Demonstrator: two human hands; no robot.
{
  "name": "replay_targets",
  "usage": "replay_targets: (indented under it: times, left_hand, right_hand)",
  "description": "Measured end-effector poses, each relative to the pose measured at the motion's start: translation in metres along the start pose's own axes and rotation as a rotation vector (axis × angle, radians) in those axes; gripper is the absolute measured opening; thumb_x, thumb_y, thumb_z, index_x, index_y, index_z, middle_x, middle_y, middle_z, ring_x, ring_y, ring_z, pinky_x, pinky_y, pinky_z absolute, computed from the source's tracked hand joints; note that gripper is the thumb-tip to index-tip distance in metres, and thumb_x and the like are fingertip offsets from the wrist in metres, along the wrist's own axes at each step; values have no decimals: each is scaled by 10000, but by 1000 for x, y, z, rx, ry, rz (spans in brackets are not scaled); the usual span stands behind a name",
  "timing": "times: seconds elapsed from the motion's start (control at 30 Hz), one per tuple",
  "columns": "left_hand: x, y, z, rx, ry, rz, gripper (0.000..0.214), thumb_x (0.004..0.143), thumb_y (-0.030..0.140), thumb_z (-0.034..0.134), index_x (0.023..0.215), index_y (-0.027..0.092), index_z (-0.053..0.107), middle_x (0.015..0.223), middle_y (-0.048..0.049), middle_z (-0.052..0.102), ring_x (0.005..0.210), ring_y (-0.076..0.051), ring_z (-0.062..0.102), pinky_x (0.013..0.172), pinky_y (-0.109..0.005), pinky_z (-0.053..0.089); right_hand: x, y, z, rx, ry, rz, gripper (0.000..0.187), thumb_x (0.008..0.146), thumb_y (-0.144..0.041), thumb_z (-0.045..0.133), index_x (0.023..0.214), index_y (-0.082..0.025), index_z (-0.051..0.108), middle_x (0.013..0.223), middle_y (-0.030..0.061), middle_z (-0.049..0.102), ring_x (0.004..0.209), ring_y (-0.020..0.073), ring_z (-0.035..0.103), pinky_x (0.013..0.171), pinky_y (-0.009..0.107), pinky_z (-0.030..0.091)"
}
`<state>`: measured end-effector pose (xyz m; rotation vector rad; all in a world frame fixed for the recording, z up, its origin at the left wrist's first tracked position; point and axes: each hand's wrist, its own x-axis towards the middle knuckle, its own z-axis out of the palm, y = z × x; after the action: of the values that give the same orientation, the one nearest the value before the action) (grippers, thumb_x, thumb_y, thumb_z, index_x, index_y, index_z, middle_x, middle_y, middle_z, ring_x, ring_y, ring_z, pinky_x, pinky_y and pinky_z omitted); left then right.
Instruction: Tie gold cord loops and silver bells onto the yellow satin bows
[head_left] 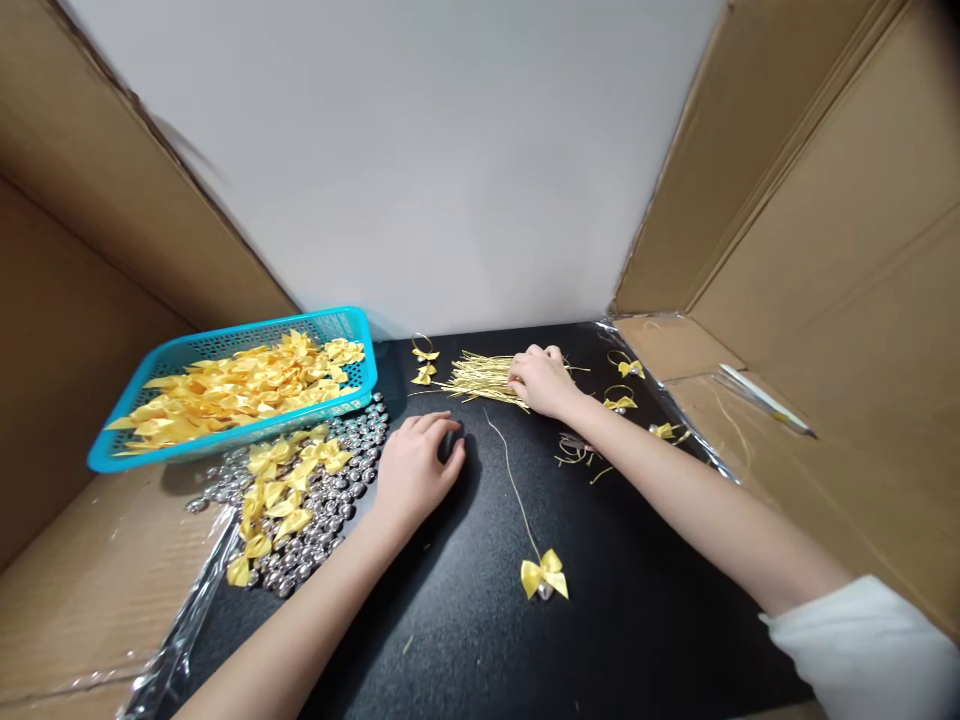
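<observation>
Black mat (480,620); left hand (415,472) flat; right hand (541,380) touches gold strings (480,378).

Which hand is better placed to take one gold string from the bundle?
Probably the right hand: its fingers rest on the bundle. The left hand lies beside the silver bells.

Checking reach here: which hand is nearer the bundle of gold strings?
Right. The right hand rests on the bundle of gold strings; the left hand lies on the black mat, apart from it, beside the silver bells.
</observation>
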<state>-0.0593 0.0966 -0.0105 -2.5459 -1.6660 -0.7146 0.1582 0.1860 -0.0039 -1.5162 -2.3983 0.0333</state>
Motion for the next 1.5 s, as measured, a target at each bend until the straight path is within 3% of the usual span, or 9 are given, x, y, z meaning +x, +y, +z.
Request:
replay_targets:
  times: [0.2,0.3,0.43,0.63,0.73,0.93,1.1,1.3,1.5]
  left_hand:
    - [21,1,-10,37,143,-1,285,891,267,554,1138,161,649,1215,-124,679,1099,-281,591,948,-418,468]
    - [39,2,-13,99,166,-8,315,888,284,569,1165,163,658,1223,-130,674,1076,-301,583,906,-418,462]
    - [57,3,-12,171,101,5,234,903,306,551,977,203,748,1058,-100,734,967,-306,611,754,-387,443]
    - [74,10,-7,228,-7,12,310,885,251,515,710,190,763,786,-97,725,758,-241,652,601,-314,369]
    - [82,10,-6,262,10,-41,328,860,206,474,698,167,757,740,-107,706,692,-227,646,559,-300,345]
    - [95,5,-8,308,101,-94,369,878,195,409,749,161,753,766,-120,703,752,-246,644,551,-302,334]
    - [99,6,-5,322,154,-79,371,892,196,408,759,162,753,750,-122,690,732,-243,631,558,-314,328]
    - [90,17,-20,344,209,-1,436,955,229,349,753,178,731,748,-114,690,748,-247,615,596,-346,305]
    - [74,33,-45,261,267,46,417,961,298,377,758,208,730,754,-98,694,748,-243,595,634,-356,320]
  right_hand:
    - [2,8,-18,-11,49,4,159,907,-188,564,822,-206,697,922,48,752,892,218,550,814,387,244]
    - [2,8,-26,-24,68,-31,156,911,-190,565,820,-209,690,932,39,755,894,217,546,817,385,241]
    - [0,3,-34,-50,93,-80,145,920,-200,559,848,-211,685,919,31,749,906,215,537,825,380,238]
    - [-1,-2,-36,-114,139,-95,185,945,-203,507,893,-196,685,930,59,728,927,228,514,823,387,236]
    - [1,2,-35,-153,164,-106,260,960,-171,441,903,-197,694,927,78,718,942,238,494,837,397,235]
    - [5,20,-33,-189,248,-36,353,946,-105,373,894,-179,714,922,130,707,936,271,479,872,441,232]
    - [3,31,-32,-151,313,57,246,914,-153,470,881,-173,713,880,125,715,911,281,512,845,437,254]
    - [-13,8,-51,-70,403,57,242,899,-316,577,1090,-199,668,1076,71,709,994,258,550,848,384,293]
    - [-25,-11,-66,108,408,17,189,913,-230,560,842,-206,734,862,62,740,835,227,580,835,398,300]
